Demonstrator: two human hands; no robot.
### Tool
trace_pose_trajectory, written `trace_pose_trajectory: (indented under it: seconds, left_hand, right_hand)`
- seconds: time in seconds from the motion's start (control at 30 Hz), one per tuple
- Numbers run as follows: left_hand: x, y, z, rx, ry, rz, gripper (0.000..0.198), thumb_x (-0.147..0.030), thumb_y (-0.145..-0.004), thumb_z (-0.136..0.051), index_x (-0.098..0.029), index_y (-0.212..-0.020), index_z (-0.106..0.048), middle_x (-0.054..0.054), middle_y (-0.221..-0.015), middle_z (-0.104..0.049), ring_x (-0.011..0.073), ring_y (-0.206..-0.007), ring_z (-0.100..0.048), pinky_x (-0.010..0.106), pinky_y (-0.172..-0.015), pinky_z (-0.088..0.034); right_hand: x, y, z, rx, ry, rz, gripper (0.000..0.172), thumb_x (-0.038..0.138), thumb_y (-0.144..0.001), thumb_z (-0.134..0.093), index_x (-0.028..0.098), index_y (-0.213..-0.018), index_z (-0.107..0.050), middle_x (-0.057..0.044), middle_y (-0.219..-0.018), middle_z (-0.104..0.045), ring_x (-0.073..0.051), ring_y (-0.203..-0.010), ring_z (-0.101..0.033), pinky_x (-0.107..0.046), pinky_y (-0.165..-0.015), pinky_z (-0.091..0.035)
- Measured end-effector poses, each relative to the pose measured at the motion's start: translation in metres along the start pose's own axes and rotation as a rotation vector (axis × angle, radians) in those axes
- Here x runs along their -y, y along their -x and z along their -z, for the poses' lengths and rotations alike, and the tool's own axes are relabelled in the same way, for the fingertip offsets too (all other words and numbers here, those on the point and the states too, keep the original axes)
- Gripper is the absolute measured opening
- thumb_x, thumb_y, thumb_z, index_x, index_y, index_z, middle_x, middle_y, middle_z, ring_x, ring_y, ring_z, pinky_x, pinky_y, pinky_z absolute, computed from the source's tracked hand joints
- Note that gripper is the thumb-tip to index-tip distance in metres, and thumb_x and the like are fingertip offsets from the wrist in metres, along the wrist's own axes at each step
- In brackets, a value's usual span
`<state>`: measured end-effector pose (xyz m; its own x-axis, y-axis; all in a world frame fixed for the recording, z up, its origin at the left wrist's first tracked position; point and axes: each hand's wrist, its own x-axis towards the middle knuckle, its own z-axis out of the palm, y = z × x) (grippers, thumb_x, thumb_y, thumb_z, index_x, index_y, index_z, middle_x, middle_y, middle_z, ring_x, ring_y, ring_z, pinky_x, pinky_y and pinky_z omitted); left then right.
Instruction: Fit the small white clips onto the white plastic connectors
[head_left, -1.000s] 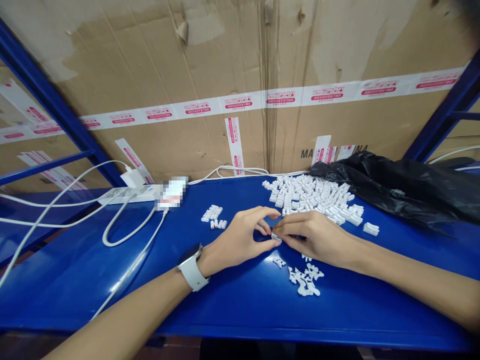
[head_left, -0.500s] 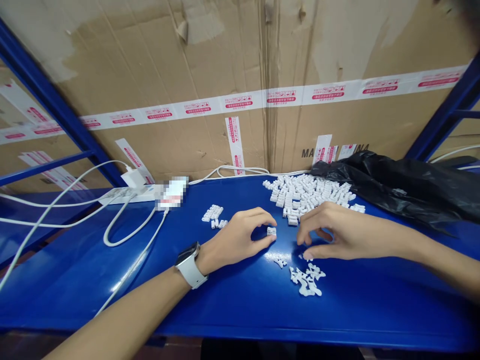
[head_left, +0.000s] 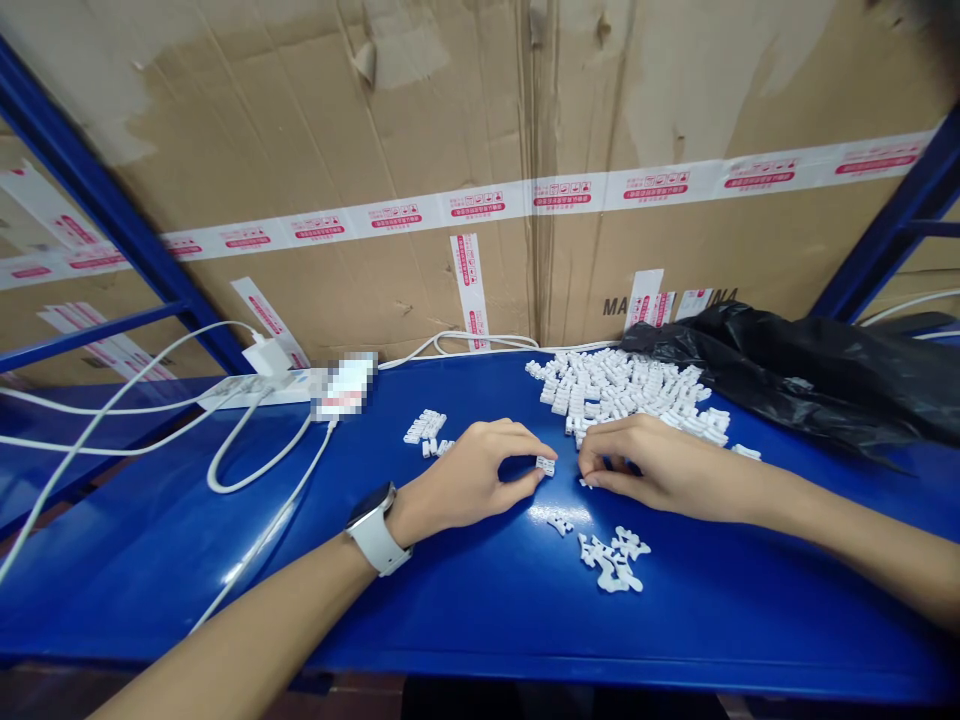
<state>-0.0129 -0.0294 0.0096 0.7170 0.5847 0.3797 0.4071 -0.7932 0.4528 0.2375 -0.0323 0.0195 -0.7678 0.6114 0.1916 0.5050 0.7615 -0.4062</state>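
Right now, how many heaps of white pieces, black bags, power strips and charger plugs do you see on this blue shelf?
Heaps of white plastic pieces: 3
Black plastic bag: 1
White power strip: 1
White charger plug: 1
Total: 6

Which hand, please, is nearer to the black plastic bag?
The right hand is nearer, just in front of the black plastic bag. The left hand, pinching a white plastic piece, lies farther off to the bag's left.

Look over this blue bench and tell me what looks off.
The white plastic pieces at the front stand out: they lie in a tangled, branching clump on the blue bench, unlike the compact small blocks in the pile behind. The cardboard backing is also torn and stained.
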Motion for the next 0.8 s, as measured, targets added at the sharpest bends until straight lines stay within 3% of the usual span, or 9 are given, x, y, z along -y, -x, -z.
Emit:
trace_pose_trajectory:
  seconds: [0.17, 0.4, 0.8]
  left_hand:
    - [0.0, -0.001, -0.001, 0.007, -0.008, 0.028, 0.022, -0.02, -0.091, -0.061, -0.022, -0.11, -0.072, 0.004, -0.103, -0.074, 0.0172, -0.094, -0.066, 0.031, -0.087, -0.051]
    - [0.0, 0.0, -0.005, -0.028, 0.038, 0.089, 0.028, -0.024, -0.088, -0.068, -0.022, -0.116, -0.067, 0.001, -0.097, -0.073, 0.0148, -0.088, -0.067, 0.028, -0.083, -0.05]
    - [0.0, -0.002, -0.005, -0.015, 0.02, 0.065, 0.023, -0.023, -0.087, -0.069, -0.022, -0.11, -0.067, 0.0, -0.096, -0.073, 0.0152, -0.086, -0.067, 0.029, -0.084, -0.05]
  right_hand:
    - [-0.001, -0.002, -0.009, -0.107, 0.034, -0.06, 0.013, 0.024, -0.097, -0.055, 0.021, -0.088, -0.063, 0.001, -0.078, -0.067, -0.013, -0.067, -0.059, -0.025, -0.064, -0.042]
    - [0.008, -0.007, -0.028, -0.315, 0.048, -0.044, 0.01, 0.02, -0.095, -0.055, 0.018, -0.095, -0.065, -0.002, -0.088, -0.069, -0.013, -0.068, -0.061, -0.025, -0.063, -0.045]
    - [0.007, -0.008, -0.042, -0.345, 0.142, 0.005, 0.015, 0.02, -0.097, -0.052, 0.017, -0.097, -0.066, -0.005, -0.086, -0.068, -0.015, -0.068, -0.065, -0.026, -0.062, -0.05]
